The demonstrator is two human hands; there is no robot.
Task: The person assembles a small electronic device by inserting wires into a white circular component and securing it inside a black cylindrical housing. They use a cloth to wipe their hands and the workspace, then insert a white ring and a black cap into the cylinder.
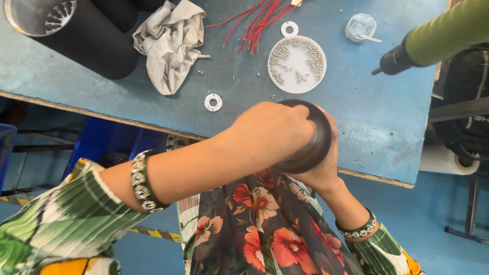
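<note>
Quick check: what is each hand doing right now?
Left hand: closed over the top of the round black part.
Right hand: gripping the same black part from underneath, mostly hidden behind it.

On the worktop, a dish of screws is lying centrally, wires behind it, a rag and cylinder sitting to its left, a washer lying nearer the front edge.
</note>
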